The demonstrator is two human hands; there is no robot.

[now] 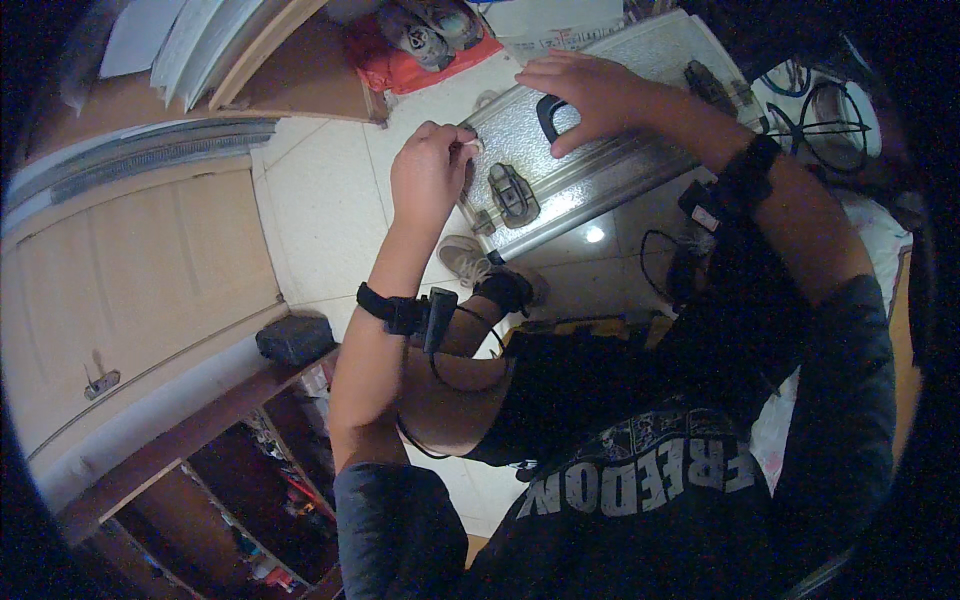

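A silver, pebble-textured hard case [590, 165] lies tilted in front of me, with its black handle [548, 122] near the middle. One metal latch [513, 195] sits near its left end and a second latch [710, 88] toward the right end. At the case's left edge my left hand [428, 172] is closed in a pinch, with a small whitish bit showing at the fingertips; its kind is too small to tell. My right hand [605, 98] reaches over the case beside the handle, its fingers stretched out and the thumb apart.
Shoes stand on a red bag [430, 70] beyond the case. A wooden door [140, 290] and a dark shelf rack [200, 500] with small items are at left. Black cables [820, 125] lie coiled at right. My shoe [465, 258] is just below the case.
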